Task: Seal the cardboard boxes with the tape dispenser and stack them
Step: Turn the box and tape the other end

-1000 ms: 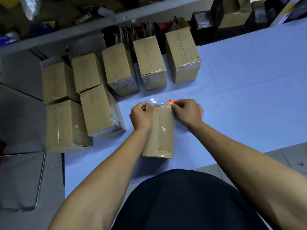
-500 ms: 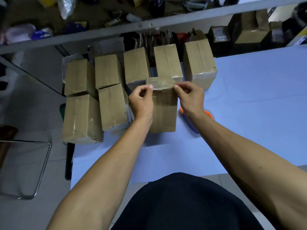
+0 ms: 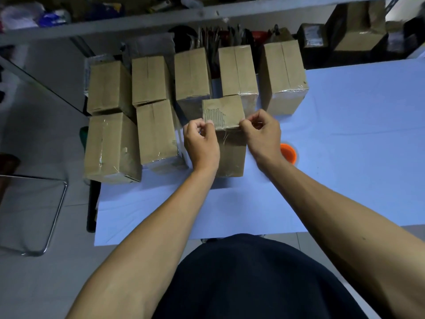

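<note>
A small cardboard box (image 3: 230,155) stands on the blue table (image 3: 345,139) in front of me, one end face (image 3: 224,111) tipped up toward the camera with a worn, ribbed patch on it. My left hand (image 3: 201,143) pinches its upper left edge and my right hand (image 3: 262,134) pinches the upper right edge, fingers curled on the taped rim. An orange tape dispenser (image 3: 288,153) lies on the table just right of my right wrist, mostly hidden by it.
Several taped boxes (image 3: 284,74) stand in rows behind and left of the held box, the nearest (image 3: 156,132) close to my left hand. Shelves with clutter (image 3: 207,17) run along the back. A metal stool frame (image 3: 46,215) stands on the floor at left.
The box was lifted from lying flat and tilted up and away, so its end face now shows. Both hands stayed on its top edge. The camera view shifted.
</note>
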`<action>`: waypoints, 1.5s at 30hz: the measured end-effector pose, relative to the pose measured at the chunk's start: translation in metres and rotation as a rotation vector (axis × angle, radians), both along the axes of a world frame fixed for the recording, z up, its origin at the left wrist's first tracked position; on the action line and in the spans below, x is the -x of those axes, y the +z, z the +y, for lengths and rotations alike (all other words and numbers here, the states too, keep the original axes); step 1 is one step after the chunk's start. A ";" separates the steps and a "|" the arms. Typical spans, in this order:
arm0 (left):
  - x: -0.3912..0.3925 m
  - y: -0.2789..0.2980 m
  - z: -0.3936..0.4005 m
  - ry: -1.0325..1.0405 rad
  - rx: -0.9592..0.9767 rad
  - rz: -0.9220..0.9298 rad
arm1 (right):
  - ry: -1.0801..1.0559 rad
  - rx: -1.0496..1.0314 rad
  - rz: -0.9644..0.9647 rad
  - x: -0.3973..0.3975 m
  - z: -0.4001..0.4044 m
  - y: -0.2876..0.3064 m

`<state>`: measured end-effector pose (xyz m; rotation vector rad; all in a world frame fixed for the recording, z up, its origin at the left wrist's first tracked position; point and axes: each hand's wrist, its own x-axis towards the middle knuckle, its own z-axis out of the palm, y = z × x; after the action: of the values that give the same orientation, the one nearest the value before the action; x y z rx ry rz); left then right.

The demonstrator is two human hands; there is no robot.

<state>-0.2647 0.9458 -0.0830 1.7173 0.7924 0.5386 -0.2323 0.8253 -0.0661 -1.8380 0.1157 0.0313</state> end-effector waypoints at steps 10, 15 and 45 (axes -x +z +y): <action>0.021 0.001 0.001 -0.047 0.085 -0.020 | 0.028 0.058 0.041 0.015 -0.005 -0.002; 0.041 -0.013 -0.003 -0.258 0.120 0.121 | 0.075 0.085 0.030 0.033 -0.013 -0.016; 0.049 -0.028 0.007 -0.308 0.358 0.089 | 0.394 0.011 0.192 0.061 -0.026 -0.020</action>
<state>-0.3134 0.9532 -0.1110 1.4971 0.6265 0.1016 -0.2932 0.7989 -0.0864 -1.8408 -0.1135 0.4835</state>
